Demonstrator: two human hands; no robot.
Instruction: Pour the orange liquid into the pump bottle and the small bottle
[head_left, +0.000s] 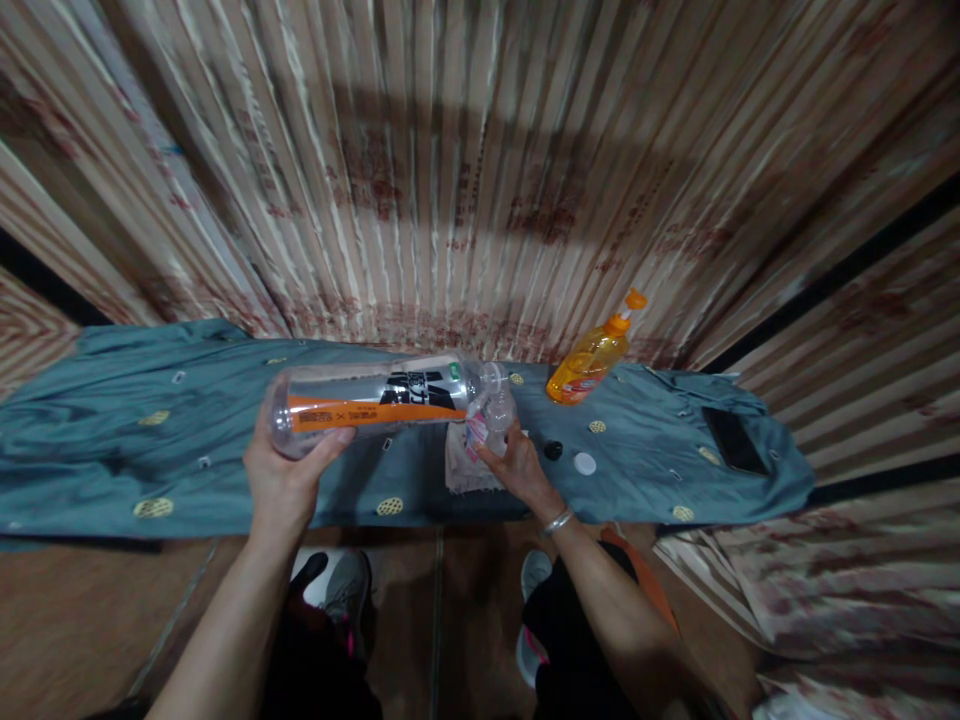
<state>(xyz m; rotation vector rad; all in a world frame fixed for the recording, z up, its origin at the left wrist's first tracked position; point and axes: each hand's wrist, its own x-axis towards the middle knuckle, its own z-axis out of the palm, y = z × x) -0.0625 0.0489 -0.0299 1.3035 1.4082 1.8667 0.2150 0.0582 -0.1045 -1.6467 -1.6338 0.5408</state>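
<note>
My left hand (281, 478) grips the base end of a large clear plastic bottle (375, 400) with an orange and black label. The bottle lies on its side in the air, its open neck pointing right. My right hand (517, 462) holds a small clear bottle (496, 412) upright just under that neck, so the two mouths almost meet. A pale folded cloth (466, 468) lies on the table under my right hand. A silver bracelet is on my right wrist.
A table under a teal cloth (150, 440) spans the view before a striped curtain. On it stand an orange pump bottle (589, 365), a small black cap (553, 450), a white cap (584, 463) and a dark phone (733, 440).
</note>
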